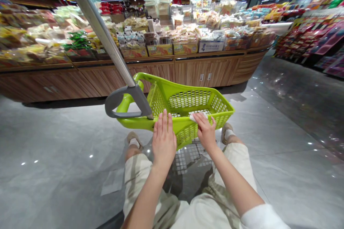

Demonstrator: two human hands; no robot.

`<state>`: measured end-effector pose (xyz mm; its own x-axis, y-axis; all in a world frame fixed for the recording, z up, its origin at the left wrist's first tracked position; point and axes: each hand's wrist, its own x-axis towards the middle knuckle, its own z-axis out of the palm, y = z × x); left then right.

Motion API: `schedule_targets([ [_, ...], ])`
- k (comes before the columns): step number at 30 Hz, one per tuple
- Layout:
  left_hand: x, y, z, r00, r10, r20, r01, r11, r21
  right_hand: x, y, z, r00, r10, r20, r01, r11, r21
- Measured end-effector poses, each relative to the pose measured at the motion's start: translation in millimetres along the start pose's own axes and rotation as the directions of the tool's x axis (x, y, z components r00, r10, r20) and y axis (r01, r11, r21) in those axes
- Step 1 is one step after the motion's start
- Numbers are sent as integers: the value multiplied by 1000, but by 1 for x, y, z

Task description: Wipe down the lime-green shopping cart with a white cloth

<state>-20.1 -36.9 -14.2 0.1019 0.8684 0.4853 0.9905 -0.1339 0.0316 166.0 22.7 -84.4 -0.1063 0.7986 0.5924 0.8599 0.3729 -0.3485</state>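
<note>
A lime-green plastic shopping basket cart (193,94) with perforated walls stands in front of my knees. My left hand (163,136) lies on its near rim with the fingers stretched out, holding nothing. Farther right along the same rim, my right hand (206,130) presses a crumpled white wipe (199,115) against the plastic. Part of the wipe is hidden under the fingers. A grey handle bracket (129,103) joins a long metal pole (104,32) that slants up to the left from the basket's left end.
Beyond the basket runs a wood-panelled display counter (156,73) piled with packaged food. More shelves of packets (306,39) stand at the right. A pale flat rectangle (113,181) shows on the shiny grey floor (67,150) at the left.
</note>
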Motion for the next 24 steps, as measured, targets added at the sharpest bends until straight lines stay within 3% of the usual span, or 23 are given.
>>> schedule_targets([
  [3, 1, 1, 3, 1000, -4, -2, 4, 1000, -11, -5, 37, -1, 994, 83, -70, -86, 995, -50],
  [6, 2, 1, 7, 1000, 1, -6, -1, 1000, -8, -2, 38, 1, 977, 164, -136, -169, 985, -27],
  [9, 2, 1, 10, 1000, 10, -13, -10, 1000, 0, 7, -2, 5, 982, 148, -119, -143, 988, 51],
  [13, 2, 1, 12, 1000, 3, -23, -4, 1000, -4, 18, -76, 4, 1000, -14, 26, 9, 984, 181],
  [16, 2, 2, 11, 1000, -4, -19, 4, 1000, -6, 21, -98, 2, 996, -60, 70, 47, 982, 182],
  [19, 2, 2, 10, 1000, 2, -21, -3, 1000, -9, 18, -80, 1, 994, -77, 72, 66, 987, 144],
  [24, 2, 1, 8, 1000, 3, -17, -3, 1000, -20, 8, -8, 0, 1000, 4, 2, -4, 999, 50],
])
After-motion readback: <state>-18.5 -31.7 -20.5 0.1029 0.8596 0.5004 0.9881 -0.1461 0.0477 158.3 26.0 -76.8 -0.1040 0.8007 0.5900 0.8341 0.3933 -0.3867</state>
